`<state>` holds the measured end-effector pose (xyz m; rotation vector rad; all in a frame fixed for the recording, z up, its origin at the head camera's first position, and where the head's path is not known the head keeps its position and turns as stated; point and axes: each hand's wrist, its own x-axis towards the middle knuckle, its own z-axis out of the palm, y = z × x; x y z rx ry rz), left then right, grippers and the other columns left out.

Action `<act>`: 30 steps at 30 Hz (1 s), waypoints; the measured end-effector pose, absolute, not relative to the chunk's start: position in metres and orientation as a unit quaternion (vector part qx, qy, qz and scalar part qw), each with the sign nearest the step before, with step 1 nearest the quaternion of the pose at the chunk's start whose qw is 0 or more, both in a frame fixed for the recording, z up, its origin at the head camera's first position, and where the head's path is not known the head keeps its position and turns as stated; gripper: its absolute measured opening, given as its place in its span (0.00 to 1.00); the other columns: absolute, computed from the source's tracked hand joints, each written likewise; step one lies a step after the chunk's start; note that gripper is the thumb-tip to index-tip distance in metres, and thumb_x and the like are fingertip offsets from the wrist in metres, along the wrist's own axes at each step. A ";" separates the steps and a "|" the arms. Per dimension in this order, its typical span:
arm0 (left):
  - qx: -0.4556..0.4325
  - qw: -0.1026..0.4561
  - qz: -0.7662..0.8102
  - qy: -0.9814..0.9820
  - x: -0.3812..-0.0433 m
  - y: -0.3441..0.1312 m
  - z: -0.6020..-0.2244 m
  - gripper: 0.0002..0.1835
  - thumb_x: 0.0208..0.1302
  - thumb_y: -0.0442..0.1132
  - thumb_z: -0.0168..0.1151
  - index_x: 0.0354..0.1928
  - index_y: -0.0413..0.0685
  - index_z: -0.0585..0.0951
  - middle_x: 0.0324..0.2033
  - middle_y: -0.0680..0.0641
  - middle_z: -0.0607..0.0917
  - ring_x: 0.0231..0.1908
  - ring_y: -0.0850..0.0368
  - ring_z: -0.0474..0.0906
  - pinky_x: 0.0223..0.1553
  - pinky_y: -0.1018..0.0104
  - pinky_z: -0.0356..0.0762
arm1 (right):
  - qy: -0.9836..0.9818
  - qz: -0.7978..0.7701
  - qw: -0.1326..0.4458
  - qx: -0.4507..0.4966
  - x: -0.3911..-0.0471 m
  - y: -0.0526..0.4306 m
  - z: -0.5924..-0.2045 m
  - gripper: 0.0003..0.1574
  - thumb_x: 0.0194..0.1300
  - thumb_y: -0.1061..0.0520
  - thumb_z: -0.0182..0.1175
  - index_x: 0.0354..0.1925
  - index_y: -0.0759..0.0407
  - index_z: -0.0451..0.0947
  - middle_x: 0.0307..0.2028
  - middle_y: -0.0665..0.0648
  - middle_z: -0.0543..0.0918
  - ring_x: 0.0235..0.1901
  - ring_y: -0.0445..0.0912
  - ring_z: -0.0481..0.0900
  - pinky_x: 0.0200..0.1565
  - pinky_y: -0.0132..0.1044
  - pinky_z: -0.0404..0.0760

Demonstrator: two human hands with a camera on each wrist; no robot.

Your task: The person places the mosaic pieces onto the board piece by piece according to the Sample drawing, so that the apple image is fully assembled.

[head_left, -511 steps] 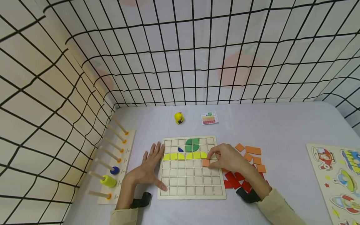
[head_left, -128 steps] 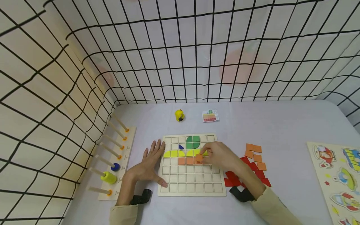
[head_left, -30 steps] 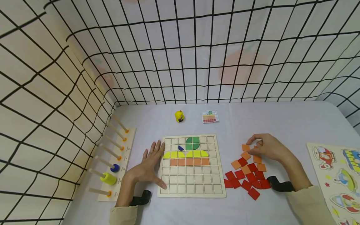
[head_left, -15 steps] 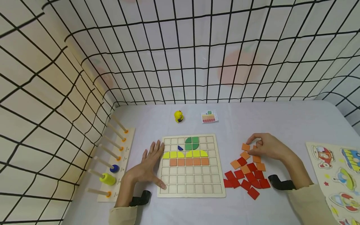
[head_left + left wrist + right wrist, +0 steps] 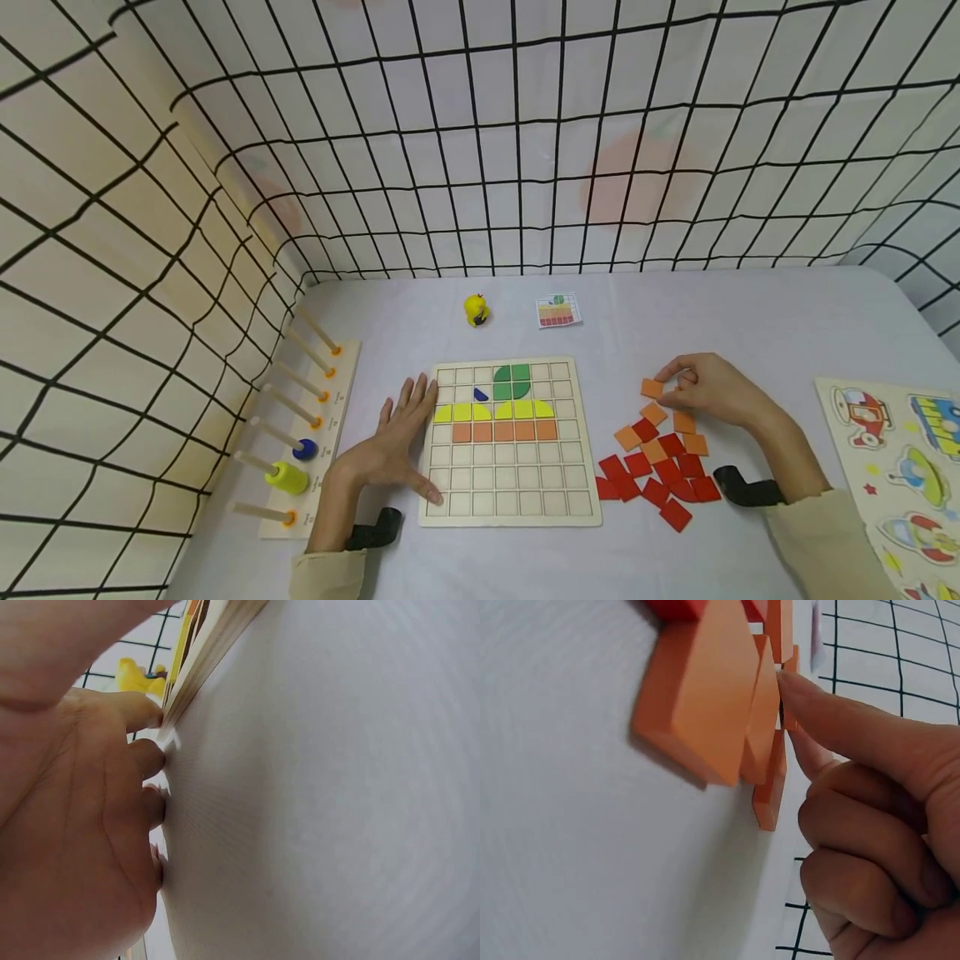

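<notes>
The wooden grid board lies flat in the head view. Green quarter-round pieces, a small blue piece, a yellow row and an orange row sit in its cells. My left hand is spread along the board's left side, its thumb at the lower left edge and its fingertips by the upper left edge. Right of the board, my right hand pinches an orange square tile between thumb and index finger, the other fingers curled. Loose orange tiles and red tiles lie below it.
A peg stand with blue and yellow rings stands at left. Behind the board are a yellow toy duck and a small picture card. A picture puzzle board lies far right. Black netting surrounds the table.
Since 17 seconds ago, several orange tiles have come to fill a row below the yellow one. The right hand moved right to the loose tiles; lately the pinched tile shifted slightly. The left hand stayed.
</notes>
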<state>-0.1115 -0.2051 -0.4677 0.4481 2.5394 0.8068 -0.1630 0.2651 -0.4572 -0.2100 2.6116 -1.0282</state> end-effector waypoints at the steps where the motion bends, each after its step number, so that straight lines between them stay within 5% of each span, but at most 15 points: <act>1: 0.161 0.218 0.292 0.917 -0.111 -0.205 -0.468 0.86 0.30 0.54 0.91 0.83 0.46 0.36 0.83 0.40 0.29 0.82 0.38 0.19 0.79 0.33 0.20 | 0.916 -0.360 0.161 -0.073 -0.163 0.263 -0.456 0.24 0.64 0.56 0.71 0.52 0.70 0.81 0.17 0.48 0.66 0.19 0.41 0.66 0.24 0.33 0.68; 17: 0.167 0.219 0.293 0.916 -0.112 -0.206 -0.468 0.86 0.31 0.55 0.91 0.83 0.47 0.36 0.83 0.41 0.29 0.82 0.38 0.19 0.79 0.33 0.21 | 0.871 -0.420 0.200 -0.156 -0.150 0.097 -0.433 0.15 0.61 0.59 0.74 0.47 0.60 0.87 0.15 0.47 0.55 0.18 0.41 0.53 0.24 0.30 0.53; 25: 0.173 0.225 0.286 0.915 -0.112 -0.208 -0.466 0.85 0.32 0.56 0.90 0.83 0.45 0.35 0.82 0.40 0.28 0.81 0.38 0.19 0.79 0.33 0.21 | 0.884 -0.381 0.176 -0.207 -0.135 0.019 -0.440 0.12 0.58 0.60 0.76 0.41 0.60 0.87 0.28 0.51 0.81 0.25 0.41 0.68 0.27 0.29 0.66; 30: 0.177 0.225 0.294 0.912 -0.111 -0.208 -0.464 0.85 0.34 0.56 0.89 0.83 0.45 0.35 0.82 0.40 0.28 0.81 0.38 0.18 0.79 0.33 0.20 | 0.893 -0.357 0.166 -0.218 -0.133 0.000 -0.444 0.11 0.58 0.61 0.76 0.40 0.61 0.88 0.37 0.56 0.88 0.26 0.42 0.71 0.29 0.30 0.70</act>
